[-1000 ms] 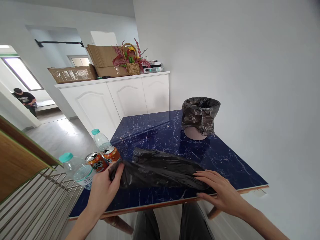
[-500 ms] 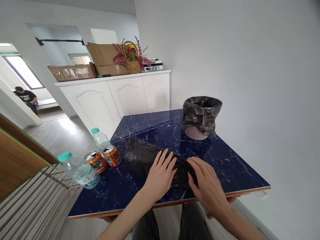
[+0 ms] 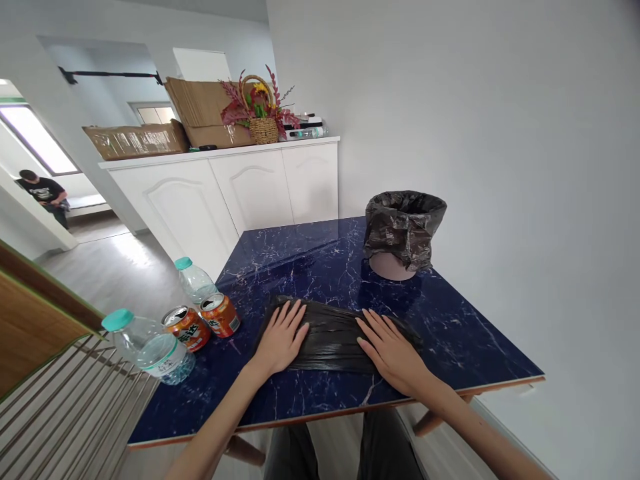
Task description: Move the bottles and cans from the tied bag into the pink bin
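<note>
Black bag (image 3: pixel 330 341) lies under both hands (image 3: pixel 281 340), near table edge (image 3: pixel 345 409), apart from bin (image 3: pixel 401 237).

Legible: dark 达 on the left orange can (image 3: pixel 187 327), next to a character too unclear to read. Looks like 达 again on the right orange can (image 3: pixel 221 315). Unreadable: small print on the label (image 3: pixel 165 360) of the near bottle (image 3: pixel 151 343), white print on the black T-shirt (image 3: pixel 44 191).

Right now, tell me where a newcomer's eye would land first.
Probably on the left hand and right hand, spread on a black bag near the front of the table. Next come the black-lined bin at the back right and the orange cans beside bottles on the left.
</note>
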The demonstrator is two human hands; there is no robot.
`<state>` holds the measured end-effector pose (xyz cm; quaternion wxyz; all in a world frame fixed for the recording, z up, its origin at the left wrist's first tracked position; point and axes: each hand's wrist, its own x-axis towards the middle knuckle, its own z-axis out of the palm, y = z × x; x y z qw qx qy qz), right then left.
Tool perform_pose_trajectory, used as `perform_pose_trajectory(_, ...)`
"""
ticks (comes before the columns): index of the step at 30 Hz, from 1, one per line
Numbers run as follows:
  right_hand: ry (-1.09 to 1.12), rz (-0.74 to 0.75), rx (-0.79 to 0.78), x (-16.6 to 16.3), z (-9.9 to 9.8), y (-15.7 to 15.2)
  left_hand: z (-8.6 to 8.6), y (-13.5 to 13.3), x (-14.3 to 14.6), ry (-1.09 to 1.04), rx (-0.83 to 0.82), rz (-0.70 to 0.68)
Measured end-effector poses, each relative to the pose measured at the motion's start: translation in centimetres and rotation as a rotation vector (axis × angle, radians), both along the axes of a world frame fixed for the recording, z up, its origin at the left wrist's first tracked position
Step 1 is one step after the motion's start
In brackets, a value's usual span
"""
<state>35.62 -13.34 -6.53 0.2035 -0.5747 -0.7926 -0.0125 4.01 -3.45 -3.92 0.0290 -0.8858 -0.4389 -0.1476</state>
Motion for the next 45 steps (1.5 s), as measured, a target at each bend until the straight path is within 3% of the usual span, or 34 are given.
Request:
perform_pose_trajectory(5, -0.001, -0.019, -0.026, -0.1, 0.1, 0.5, -0.2, 1.1, -3.2, -0.026, 0.037, 0.06)
perform_pose_trajectory(11, 0.021, 0.009, -0.075, 0.3, 0.4, 0.7, 0.4, 0.7, -3.1, -0.102, 0.059, 0.089)
perform_pose_trajectory(16, 0.153, 0.07, 0.082, -1.0, 1.8, -1.1, 2.2, -1.9, -3.0, -0.255, 0.162, 0.197)
perform_pose_trajectory(19, 0.21, 0.211, 0.143, -4.0, 3.2, -2.4, 3.0, -4.1, -3.3, -0.335, 0.186, 0.216)
perform_pose_trajectory(23, 0.25, 0.35, 0.092, -10.8, 5.0, -2.6, 3.2, -7.4, -3.8, -0.397, 0.187, 0.233)
perform_pose_trajectory(27, 0.244, 0.293, -0.049, -18.0, 5.9, -0.4, 3.0, -10.6, -4.6, -0.472, 0.139, 0.24)
perform_pose_trajectory(31, 0.345, 0.264, -0.113, -21.4, 6.1, 2.0, 3.1, -13.1, -5.9, -0.562, 0.095, 0.272)
perform_pose_trajectory(35, 0.591, 0.251, -0.149, -20.8, 6.4, 2.8, 3.2, -14.4, -7.3, -0.612, 0.078, 0.288)
perform_pose_trajectory(38, 0.844, 0.218, -0.175, -19.4, 6.7, 1.5, 3.3, -14.3, -6.9, -0.643, 0.023, 0.261)
perform_pose_trajectory(41, 1.099, 0.182, -0.213, -18.1, 7.1, -1.5, 3.6, -13.8, -4.7, -0.717, -0.065, 0.246)
perform_pose_trajectory(45, 1.712, 0.155, -0.353, -16.1, 7.0, -6.1, 4.1, -12.8, -0.1, -0.799, -0.178, 0.189)
